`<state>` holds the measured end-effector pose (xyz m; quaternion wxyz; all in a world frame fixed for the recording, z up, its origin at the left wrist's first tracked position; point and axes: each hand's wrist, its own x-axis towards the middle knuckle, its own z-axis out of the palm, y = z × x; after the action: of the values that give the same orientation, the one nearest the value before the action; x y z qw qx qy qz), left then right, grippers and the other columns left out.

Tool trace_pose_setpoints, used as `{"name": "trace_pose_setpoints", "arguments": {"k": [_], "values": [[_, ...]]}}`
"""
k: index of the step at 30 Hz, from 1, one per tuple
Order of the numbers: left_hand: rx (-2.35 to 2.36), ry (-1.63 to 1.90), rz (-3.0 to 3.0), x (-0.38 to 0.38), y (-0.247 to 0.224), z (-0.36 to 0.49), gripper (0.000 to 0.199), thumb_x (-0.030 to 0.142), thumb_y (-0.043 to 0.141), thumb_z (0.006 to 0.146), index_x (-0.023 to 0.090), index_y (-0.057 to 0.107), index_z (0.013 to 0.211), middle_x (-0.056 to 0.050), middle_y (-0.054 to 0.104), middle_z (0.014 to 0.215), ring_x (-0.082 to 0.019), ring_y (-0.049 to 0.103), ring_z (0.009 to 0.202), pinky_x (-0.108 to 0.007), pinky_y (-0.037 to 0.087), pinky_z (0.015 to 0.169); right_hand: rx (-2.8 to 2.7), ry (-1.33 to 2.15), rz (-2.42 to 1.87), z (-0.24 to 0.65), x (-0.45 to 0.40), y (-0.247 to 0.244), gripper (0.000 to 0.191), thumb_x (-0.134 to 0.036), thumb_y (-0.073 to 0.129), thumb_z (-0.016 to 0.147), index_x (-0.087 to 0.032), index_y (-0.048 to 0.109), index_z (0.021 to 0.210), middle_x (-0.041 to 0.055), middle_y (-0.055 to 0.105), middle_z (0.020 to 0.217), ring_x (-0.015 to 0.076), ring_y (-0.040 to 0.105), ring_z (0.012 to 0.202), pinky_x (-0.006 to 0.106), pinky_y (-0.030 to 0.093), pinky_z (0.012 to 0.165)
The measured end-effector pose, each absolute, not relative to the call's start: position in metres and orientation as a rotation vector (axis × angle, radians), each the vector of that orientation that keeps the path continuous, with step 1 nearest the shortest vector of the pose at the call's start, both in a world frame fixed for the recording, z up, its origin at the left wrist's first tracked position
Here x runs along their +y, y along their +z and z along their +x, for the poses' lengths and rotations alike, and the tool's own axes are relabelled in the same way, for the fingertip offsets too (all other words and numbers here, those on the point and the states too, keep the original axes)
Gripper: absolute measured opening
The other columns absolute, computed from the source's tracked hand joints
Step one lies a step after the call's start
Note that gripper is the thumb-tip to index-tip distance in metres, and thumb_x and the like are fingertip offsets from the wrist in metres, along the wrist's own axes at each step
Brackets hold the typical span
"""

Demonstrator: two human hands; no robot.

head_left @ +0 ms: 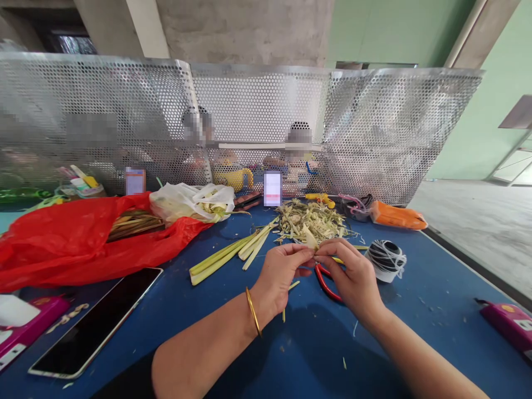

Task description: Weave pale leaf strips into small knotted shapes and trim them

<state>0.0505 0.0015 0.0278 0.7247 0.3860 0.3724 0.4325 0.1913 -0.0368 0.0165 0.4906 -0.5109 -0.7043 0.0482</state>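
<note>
Between my two hands is a small pale piece of plant leaf (pixel 310 238), its tip pointing up. My left hand (pixel 279 272), with a gold bangle at the wrist, pinches it from the left. From the right, my right hand (pixel 349 271) closes its fingertips on the same piece, the thumb and forefinger meeting the left ones. Under the right hand lie red-handled pliers or scissors (pixel 326 285), partly covered. Just beyond is a heap of shredded plant scraps (pixel 310 217). Long green-white stalks (pixel 220 259) lie to the left of my hands.
A red plastic bag (pixel 70 238), a white bag (pixel 191 200) and a large black phone (pixel 100 321) occupy the left. To the right are a spool of thread (pixel 385 260), an orange packet (pixel 398 215) and a magenta box (pixel 507 327). A perforated metal screen (pixel 261 105) stands behind, with people beyond it.
</note>
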Motion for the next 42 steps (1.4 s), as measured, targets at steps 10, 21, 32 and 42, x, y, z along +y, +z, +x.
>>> {"name": "trace_pose_setpoints", "arguments": {"k": [10,21,32,42], "values": [[0.836,1.060,1.065,-0.0007,0.0231,0.0541,0.012,0.027,0.072,0.066,0.016,0.071,0.069,-0.003,0.069,0.067,-0.014,0.062,0.067,-0.027,0.049,0.068,-1.435,0.376,-1.280,0.1870,-0.0365,0.0183,0.011,-0.027,0.059,0.083,-0.020,0.057,0.074,0.0007,0.062,0.072,0.0151,0.057,0.067,0.026,0.046,0.063],[0.844,1.041,0.997,-0.0011,0.0221,0.0559,0.010,0.024,0.071,0.066,0.014,0.069,0.068,-0.003,0.066,0.063,-0.012,0.060,0.060,-0.026,0.050,0.063,-1.487,0.264,-1.294,0.1882,-0.0358,0.0158,0.005,-0.024,0.058,0.083,-0.022,0.057,0.078,-0.0006,0.062,0.071,0.0148,0.057,0.067,0.026,0.045,0.063],[0.795,0.943,0.880,0.0031,0.0291,0.0493,0.013,0.022,0.072,0.063,0.014,0.069,0.072,-0.002,0.063,0.070,-0.012,0.059,0.066,-0.024,0.048,0.060,-1.693,0.099,-1.220,0.1899,-0.0376,0.0156,0.010,-0.023,0.053,0.088,-0.024,0.062,0.083,0.0014,0.065,0.081,0.0172,0.061,0.078,0.028,0.047,0.071],[0.808,1.147,1.073,-0.0022,0.0217,0.0560,0.009,0.024,0.072,0.066,0.015,0.070,0.067,-0.001,0.064,0.062,-0.010,0.056,0.062,-0.022,0.046,0.063,-1.485,0.335,-1.237,0.1870,-0.0385,0.0159,0.008,-0.023,0.060,0.082,-0.020,0.060,0.074,0.0011,0.064,0.076,0.0150,0.058,0.072,0.026,0.045,0.068]]}}
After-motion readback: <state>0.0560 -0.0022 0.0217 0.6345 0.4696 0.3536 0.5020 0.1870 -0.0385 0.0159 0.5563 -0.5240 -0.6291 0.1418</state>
